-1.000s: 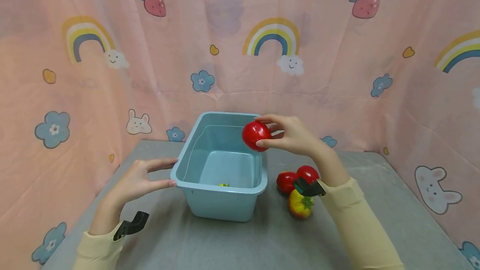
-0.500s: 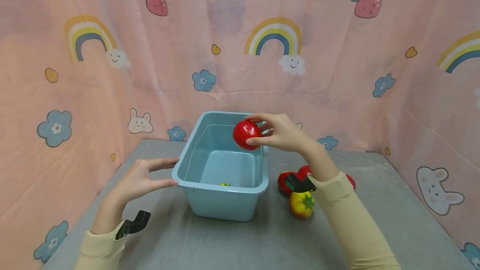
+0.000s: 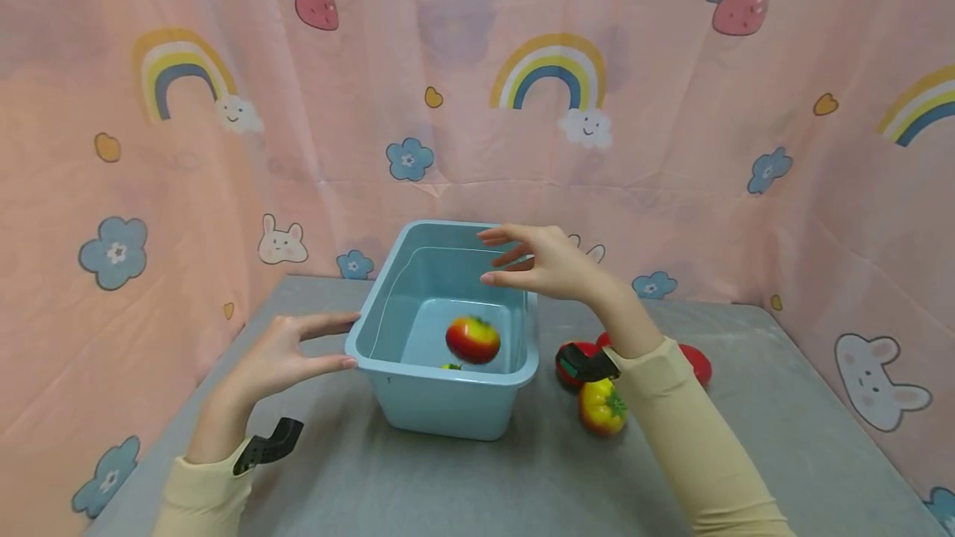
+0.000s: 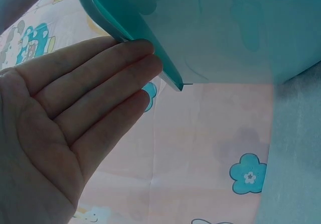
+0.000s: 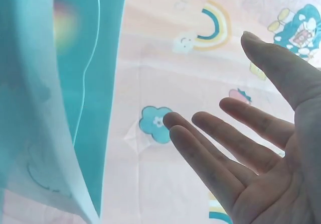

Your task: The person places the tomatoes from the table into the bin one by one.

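Observation:
A light blue plastic bin [image 3: 440, 404] stands mid-table. My left hand [image 3: 279, 359] has its fingertips at the bin's left rim; in the left wrist view the fingers [image 4: 100, 78] lie straight against the edge. Over the right rim, my right hand [image 3: 548, 263] is spread with nothing in it, its fingers [image 5: 241, 143] apart. Below it, inside the bin, shows a red-and-yellow tomato-like fruit [image 3: 473, 340], blurred in the right wrist view. A bit of another yellow-green one [image 3: 452, 366] peeks over the near wall, mostly hidden.
Right of the bin lie a yellow fruit with a green top [image 3: 603, 407] and red ones [image 3: 570, 363], partly covered by the right wrist's black strap [image 3: 585, 365]. Another red fruit [image 3: 697, 363] shows behind the sleeve. A pink patterned curtain [image 3: 462, 147] hangs behind the grey table [image 3: 358, 487].
The right hand moved left over the bin with the red tomato-like fruit, then let go. The fruit has dropped into the bin, its yellow side now showing. The left hand stays at the rim.

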A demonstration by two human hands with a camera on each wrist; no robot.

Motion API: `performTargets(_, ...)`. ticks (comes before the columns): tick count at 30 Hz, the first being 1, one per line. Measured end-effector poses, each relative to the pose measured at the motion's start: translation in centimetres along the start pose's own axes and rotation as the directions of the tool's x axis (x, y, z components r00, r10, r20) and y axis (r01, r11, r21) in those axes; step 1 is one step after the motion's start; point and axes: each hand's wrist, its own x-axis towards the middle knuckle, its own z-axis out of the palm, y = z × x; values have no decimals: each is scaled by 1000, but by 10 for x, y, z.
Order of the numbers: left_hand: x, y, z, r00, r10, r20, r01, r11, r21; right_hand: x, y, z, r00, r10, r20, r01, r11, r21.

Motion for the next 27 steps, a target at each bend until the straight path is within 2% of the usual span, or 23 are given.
performTargets(10, 1, 2, 1, 1000, 3, 1, -3, 1000, -7, -22, 7, -5, 999, 9, -38, -10, 1000, -24)
performTargets(20, 0, 2, 0, 1000, 3, 4, -3, 1000, -17, -48, 16, -9, 993, 92, -75, -93, 995, -18)
performTargets(27, 0, 2, 1, 1000, 7, 2, -7, 1000, -14, -65, 25, -10, 991, 87, -104, -89, 996, -17)
